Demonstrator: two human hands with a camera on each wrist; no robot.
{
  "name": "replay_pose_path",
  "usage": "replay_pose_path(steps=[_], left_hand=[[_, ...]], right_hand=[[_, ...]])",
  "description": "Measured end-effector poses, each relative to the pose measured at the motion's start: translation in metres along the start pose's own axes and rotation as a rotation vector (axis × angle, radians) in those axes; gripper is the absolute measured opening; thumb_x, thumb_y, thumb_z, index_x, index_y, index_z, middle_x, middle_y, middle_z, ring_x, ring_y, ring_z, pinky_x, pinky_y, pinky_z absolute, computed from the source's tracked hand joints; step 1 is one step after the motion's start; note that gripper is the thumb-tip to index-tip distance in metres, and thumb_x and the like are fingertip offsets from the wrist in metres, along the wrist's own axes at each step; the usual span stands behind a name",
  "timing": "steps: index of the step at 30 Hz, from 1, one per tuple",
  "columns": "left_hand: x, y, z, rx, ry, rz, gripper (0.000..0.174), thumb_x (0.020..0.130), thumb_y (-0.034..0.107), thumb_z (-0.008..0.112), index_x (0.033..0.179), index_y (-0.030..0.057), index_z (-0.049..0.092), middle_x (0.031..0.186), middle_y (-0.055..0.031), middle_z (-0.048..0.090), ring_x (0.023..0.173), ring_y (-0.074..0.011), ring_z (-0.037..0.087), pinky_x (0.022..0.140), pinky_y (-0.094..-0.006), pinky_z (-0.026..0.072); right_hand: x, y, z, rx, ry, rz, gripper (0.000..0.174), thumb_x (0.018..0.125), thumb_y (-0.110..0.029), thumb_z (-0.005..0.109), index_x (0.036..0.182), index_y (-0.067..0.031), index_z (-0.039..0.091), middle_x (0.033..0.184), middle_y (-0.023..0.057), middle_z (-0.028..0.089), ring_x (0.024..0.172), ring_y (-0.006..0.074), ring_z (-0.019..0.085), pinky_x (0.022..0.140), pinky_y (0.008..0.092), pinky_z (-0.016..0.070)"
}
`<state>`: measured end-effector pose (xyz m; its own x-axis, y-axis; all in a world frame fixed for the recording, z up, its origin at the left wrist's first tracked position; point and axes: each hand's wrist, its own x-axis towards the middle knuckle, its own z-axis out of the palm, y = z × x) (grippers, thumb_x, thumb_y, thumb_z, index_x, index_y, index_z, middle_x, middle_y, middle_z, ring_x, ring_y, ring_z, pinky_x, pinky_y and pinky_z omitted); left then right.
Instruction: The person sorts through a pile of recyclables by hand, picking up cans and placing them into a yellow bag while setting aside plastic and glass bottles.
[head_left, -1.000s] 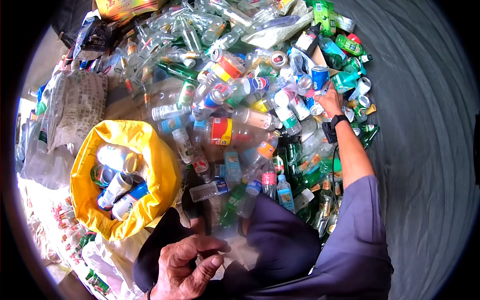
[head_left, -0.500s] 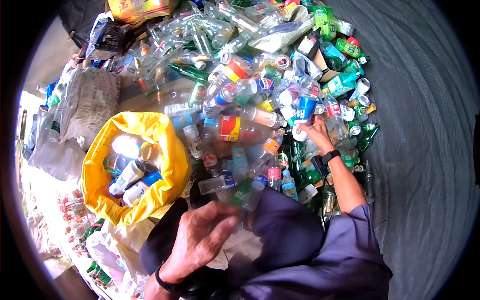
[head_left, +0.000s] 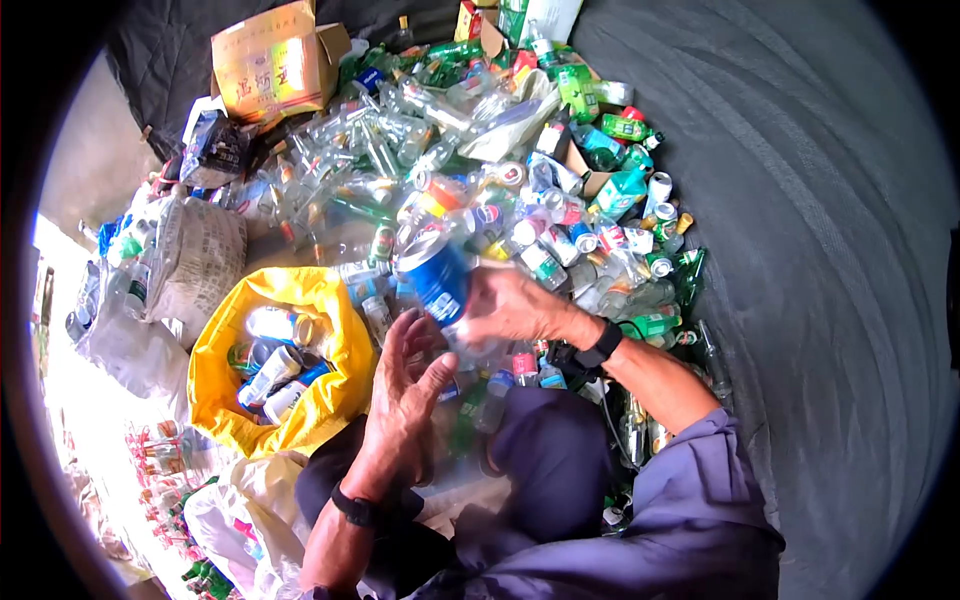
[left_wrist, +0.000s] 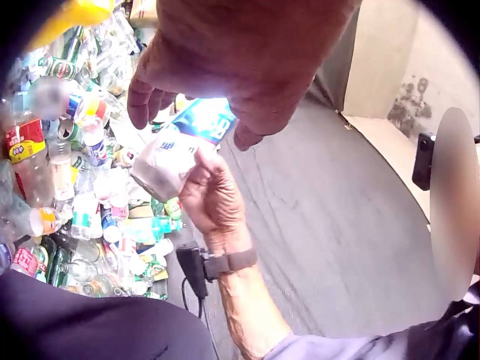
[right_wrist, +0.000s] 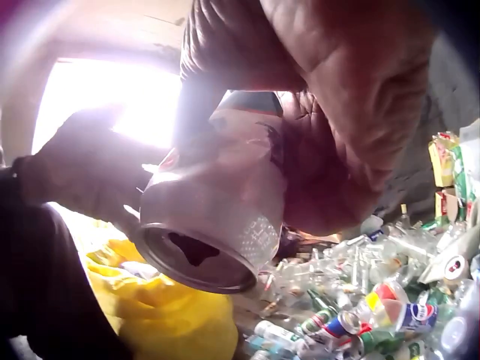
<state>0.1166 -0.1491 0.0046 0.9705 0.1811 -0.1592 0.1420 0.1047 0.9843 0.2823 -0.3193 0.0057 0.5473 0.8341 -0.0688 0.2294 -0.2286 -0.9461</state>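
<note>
My right hand [head_left: 510, 305] grips a blue and white drink can [head_left: 435, 282] over the middle of the pile, fingers curled round its side. In the right wrist view the can [right_wrist: 214, 195] is tilted, its dented end and dark mouth facing the camera. My left hand [head_left: 402, 390] is held up close beside the can, its fingers loosely extended and holding nothing. From the left wrist, that hand [left_wrist: 232, 60] overlaps the can's blue end. A yellow sack [head_left: 215, 390] stands open to the left of both hands, with several cans [head_left: 268, 378] inside.
A broad heap of plastic and glass bottles [head_left: 385, 140] with cans spreads ahead. Black sheeting [head_left: 800, 300] lies along the right. A cardboard box [head_left: 268, 65], a full woven sack [head_left: 200, 255] and white bags [head_left: 250, 510] stand at the back and left.
My right hand has brought the blue can from the right side of the pile to the middle, close to the left hand. The left hand has risen toward it. The head view has shifted.
</note>
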Motion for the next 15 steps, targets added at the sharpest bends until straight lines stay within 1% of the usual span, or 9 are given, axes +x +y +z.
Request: replay_pose_path(steps=[2, 3, 4, 6, 7, 9, 10, 11, 15], left_hand=[[0.000, -0.002, 0.001, -0.150, 0.038, 0.038, 0.078, 0.092, 0.031, 0.074, 0.149, -0.0005, 0.032, 0.137, -0.0187, 0.050, 0.122, -0.0267, 0.053, 0.101, -0.0389, 0.0465], [0.001, -0.004, -0.003, -0.119, 0.016, 0.060, 0.072, 0.092, 0.030, 0.073, 0.146, -0.0005, 0.037, 0.128, -0.0156, 0.056, 0.115, -0.0229, 0.057, 0.095, -0.0365, 0.0500], [-0.004, 0.002, -0.003, -0.110, 0.013, 0.069, 0.072, 0.092, 0.030, 0.073, 0.146, -0.0005, 0.037, 0.128, -0.0156, 0.056, 0.115, -0.0229, 0.057, 0.095, -0.0365, 0.0500], [-0.014, 0.012, -0.002, -0.199, 0.079, 0.009, 0.064, 0.091, 0.031, 0.074, 0.139, 0.0008, 0.044, 0.115, -0.0118, 0.061, 0.099, -0.0191, 0.062, 0.085, -0.0336, 0.0533], [-0.018, 0.014, -0.003, -0.229, 0.107, -0.013, 0.055, 0.090, 0.030, 0.074, 0.131, 0.0017, 0.050, 0.102, -0.0082, 0.064, 0.082, -0.0154, 0.064, 0.073, -0.0297, 0.0537], [-0.018, 0.014, -0.009, -0.205, 0.108, 0.018, 0.053, 0.089, 0.029, 0.074, 0.128, 0.0019, 0.051, 0.098, -0.0069, 0.064, 0.076, -0.0138, 0.062, 0.068, -0.0282, 0.0521], [-0.020, 0.015, -0.013, -0.191, 0.117, 0.041, 0.050, 0.089, 0.028, 0.074, 0.126, 0.0020, 0.053, 0.093, -0.0056, 0.064, 0.070, -0.0123, 0.061, 0.063, -0.0266, 0.0505], [-0.020, 0.017, -0.016, -0.151, 0.149, 0.029, 0.046, 0.087, 0.026, 0.075, 0.121, 0.0016, 0.055, 0.088, -0.0041, 0.064, 0.067, -0.0103, 0.059, 0.058, -0.0248, 0.0473], [-0.017, 0.012, -0.036, -0.098, 0.228, 0.031, 0.047, 0.084, 0.027, 0.079, 0.116, 0.0006, 0.057, 0.087, -0.0052, 0.064, 0.065, -0.0119, 0.059, 0.055, -0.0255, 0.0465]], right_hand=[[0.000, -0.008, 0.019, -0.156, 0.007, -0.052, 0.043, 0.076, -0.029, 0.079, 0.108, -0.0045, 0.065, 0.096, 0.0145, 0.066, 0.090, 0.0259, 0.064, 0.083, 0.0380, 0.0503], [0.001, -0.010, 0.027, -0.173, -0.005, -0.101, 0.043, 0.075, -0.026, 0.080, 0.106, -0.0024, 0.064, 0.092, 0.0122, 0.067, 0.087, 0.0215, 0.065, 0.080, 0.0353, 0.0519], [0.001, -0.015, 0.034, -0.189, -0.018, -0.149, 0.042, 0.073, -0.024, 0.081, 0.104, -0.0004, 0.064, 0.088, 0.0099, 0.068, 0.084, 0.0172, 0.066, 0.077, 0.0327, 0.0535], [-0.003, -0.026, 0.046, -0.101, -0.047, -0.108, 0.040, 0.070, -0.017, 0.078, 0.102, 0.0001, 0.062, 0.087, 0.0099, 0.066, 0.083, 0.0190, 0.062, 0.078, 0.0350, 0.0510], [-0.005, -0.029, 0.052, -0.090, -0.048, -0.092, 0.039, 0.071, -0.017, 0.078, 0.102, 0.0001, 0.062, 0.088, 0.0098, 0.065, 0.084, 0.0185, 0.061, 0.078, 0.0349, 0.0504], [-0.006, -0.032, 0.064, -0.078, -0.043, -0.084, 0.038, 0.073, -0.018, 0.079, 0.102, 0.0000, 0.061, 0.088, 0.0096, 0.064, 0.084, 0.0181, 0.060, 0.078, 0.0348, 0.0497], [-0.005, -0.028, 0.071, -0.047, 0.030, -0.183, 0.037, 0.075, -0.023, 0.079, 0.099, -0.0007, 0.061, 0.089, 0.0132, 0.064, 0.084, 0.0239, 0.062, 0.077, 0.0375, 0.0506], [-0.004, -0.024, 0.078, -0.016, 0.097, -0.283, 0.036, 0.078, -0.027, 0.079, 0.096, -0.0014, 0.061, 0.089, 0.0167, 0.064, 0.084, 0.0297, 0.065, 0.075, 0.0401, 0.0515], [0.004, -0.017, 0.103, -0.067, 0.212, -0.349, 0.038, 0.085, -0.032, 0.076, 0.103, -0.0007, 0.063, 0.095, 0.0174, 0.067, 0.087, 0.0278, 0.068, 0.077, 0.0393, 0.0520]])
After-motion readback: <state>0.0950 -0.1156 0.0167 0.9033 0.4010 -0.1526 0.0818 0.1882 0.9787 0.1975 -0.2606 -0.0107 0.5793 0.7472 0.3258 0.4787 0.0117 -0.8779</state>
